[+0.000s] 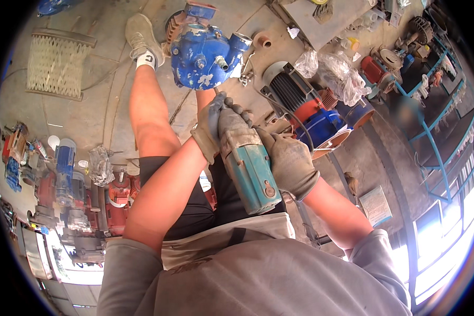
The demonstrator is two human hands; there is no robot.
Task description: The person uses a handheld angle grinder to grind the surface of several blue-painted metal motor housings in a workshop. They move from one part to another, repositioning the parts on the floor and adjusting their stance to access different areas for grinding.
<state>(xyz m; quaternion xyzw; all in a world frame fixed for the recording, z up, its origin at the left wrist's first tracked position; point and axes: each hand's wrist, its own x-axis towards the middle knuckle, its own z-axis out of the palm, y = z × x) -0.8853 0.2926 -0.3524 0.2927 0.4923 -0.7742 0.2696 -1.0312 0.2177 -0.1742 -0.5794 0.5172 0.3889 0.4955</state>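
Both of my hands wear dirty grey work gloves. My left hand [211, 126] is closed round the grey nose of a teal drill-like power tool [252, 171]. My right hand [292, 163] grips the same tool at its right side, and the grip itself is hidden under the glove. The tool's thin tip points away from me at the lower edge of a blue cast pump housing [201, 55]; whether it touches cannot be made out. Chipped paint shows on the housing, which has a round side outlet and metal fittings. It sits on the floor beside my left shoe [142, 34].
At right stands a black, red and blue motor [300, 100] with plastic bags [342, 76] behind it. A blue-framed rack [432, 121] is farther right. A slatted metal grille [58, 63] lies far left; several pumps and motors, one red [118, 197], stand at left.
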